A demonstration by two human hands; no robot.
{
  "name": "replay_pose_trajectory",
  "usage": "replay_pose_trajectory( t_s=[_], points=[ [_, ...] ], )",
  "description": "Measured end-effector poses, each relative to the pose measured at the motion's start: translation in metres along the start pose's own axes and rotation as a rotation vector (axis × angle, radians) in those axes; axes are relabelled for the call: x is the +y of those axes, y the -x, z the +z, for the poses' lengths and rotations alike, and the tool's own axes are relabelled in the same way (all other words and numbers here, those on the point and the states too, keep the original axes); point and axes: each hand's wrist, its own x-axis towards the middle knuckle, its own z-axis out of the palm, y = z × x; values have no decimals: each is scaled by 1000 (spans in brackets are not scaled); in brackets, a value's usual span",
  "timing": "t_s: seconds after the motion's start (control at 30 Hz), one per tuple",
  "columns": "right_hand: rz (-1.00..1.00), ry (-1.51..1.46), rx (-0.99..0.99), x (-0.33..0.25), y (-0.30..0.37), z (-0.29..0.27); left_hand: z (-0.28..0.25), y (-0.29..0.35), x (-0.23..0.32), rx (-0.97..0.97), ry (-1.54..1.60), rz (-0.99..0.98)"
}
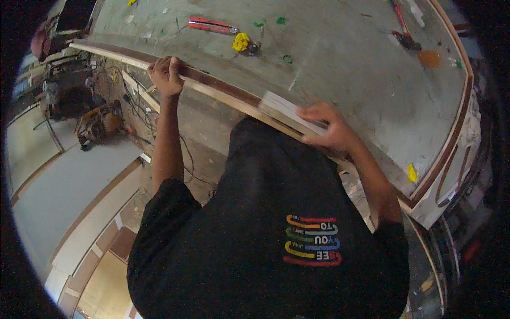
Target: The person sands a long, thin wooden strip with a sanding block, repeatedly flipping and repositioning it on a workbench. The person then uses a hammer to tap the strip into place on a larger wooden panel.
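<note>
A long pale wooden strip [218,95] with a brown upper side runs along the near edge of the work table, slanting from the far left down toward the right. My left hand [167,77] is wrapped round it left of the middle, thumb on top. Farther right, my right hand [328,126] grips a white rectangular block [284,106], which lies along the strip's upper side. The right fingers are slightly blurred and stretch over the block, with the thumb on its near side. The block's right end is partly hidden by that hand.
On the grey-green table top [340,64] lie a red box cutter [212,25], a crumpled yellow piece [241,42], a red-handled tool [402,26] and a yellow scrap [411,173]. Brown edging [457,127] borders its right side. Cables [135,101] and machinery [69,90] stand at left.
</note>
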Motion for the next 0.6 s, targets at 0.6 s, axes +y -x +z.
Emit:
replay_pose_trajectory(
  t_s=[0.6],
  points=[
    [-110,8,-4,-16,-94,46,14,6,-9,253,-55,143]
  ],
)
